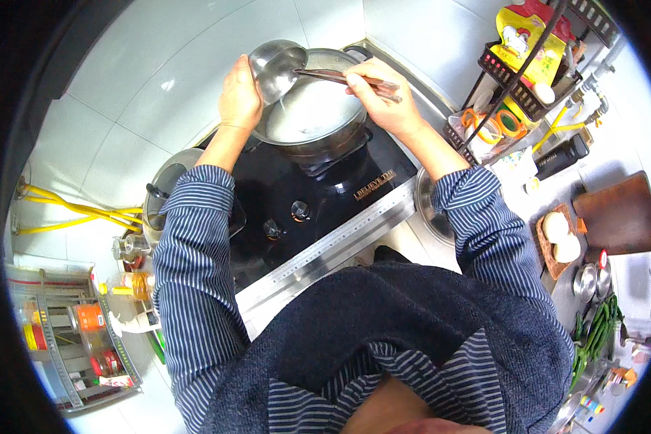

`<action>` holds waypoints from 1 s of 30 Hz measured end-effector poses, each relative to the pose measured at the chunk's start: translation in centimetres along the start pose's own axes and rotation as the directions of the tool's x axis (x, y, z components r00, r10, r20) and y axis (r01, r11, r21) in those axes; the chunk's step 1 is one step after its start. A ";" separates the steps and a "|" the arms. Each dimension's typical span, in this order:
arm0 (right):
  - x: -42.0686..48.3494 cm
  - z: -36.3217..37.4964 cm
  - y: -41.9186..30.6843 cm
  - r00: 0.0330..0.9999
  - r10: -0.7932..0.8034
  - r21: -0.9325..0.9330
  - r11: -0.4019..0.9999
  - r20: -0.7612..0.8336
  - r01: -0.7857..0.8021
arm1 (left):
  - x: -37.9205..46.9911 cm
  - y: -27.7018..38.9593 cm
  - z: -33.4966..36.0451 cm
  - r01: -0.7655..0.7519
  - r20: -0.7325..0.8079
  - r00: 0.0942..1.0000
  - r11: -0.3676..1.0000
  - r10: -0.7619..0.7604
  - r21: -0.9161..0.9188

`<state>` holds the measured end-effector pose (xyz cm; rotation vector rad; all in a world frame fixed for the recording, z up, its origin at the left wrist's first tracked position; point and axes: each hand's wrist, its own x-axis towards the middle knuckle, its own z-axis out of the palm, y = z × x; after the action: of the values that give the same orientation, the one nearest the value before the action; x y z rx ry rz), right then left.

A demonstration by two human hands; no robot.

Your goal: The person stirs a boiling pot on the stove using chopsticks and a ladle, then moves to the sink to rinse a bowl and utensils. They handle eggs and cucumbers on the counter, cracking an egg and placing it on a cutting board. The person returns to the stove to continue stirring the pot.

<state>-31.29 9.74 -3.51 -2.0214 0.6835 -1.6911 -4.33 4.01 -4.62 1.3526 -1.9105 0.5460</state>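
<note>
My left hand [241, 96] grips a metal bowl [274, 68] by its outer side. The bowl is tilted over a wide steel pot [317, 145] on a black glass gas hob [333, 187]. In my right hand [385, 92] is a pair of wooden chopsticks [333, 76], whose tips reach the mouth of the bowl. Pale, cloudy liquid [317, 111] shows inside the pot. What the bowl holds cannot be made out.
A second pan with a lid [168, 187] stands at the left of the hob. At the right are a storage rack [512, 81], a metal lid [431, 209], a brown chopping board [618, 217] and green peppers [597, 333]. Yellow gas hoses [81, 209] run along the left wall.
</note>
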 end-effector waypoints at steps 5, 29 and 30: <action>0.8 0.8 -0.7 0.966 -0.236 -0.263 0.930 0.108 0.257 | 0.5 0.4 -0.8 -0.047 -0.043 0.998 0.998 0.045 -0.035; -1.9 -2.9 -4.5 0.979 -0.182 -0.066 0.982 -0.095 0.177 | -0.2 -5.2 -1.0 0.364 -0.032 0.929 0.895 -0.369 0.259; -2.9 -3.4 -4.5 0.979 -0.177 -0.091 0.982 -0.103 0.168 | 0.4 -3.7 -0.2 0.548 0.192 0.783 0.803 -0.591 0.234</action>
<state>-34.63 15.06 -2.50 -2.1091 0.6384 -1.9163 -0.88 2.58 -4.37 2.0959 -1.5333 0.2270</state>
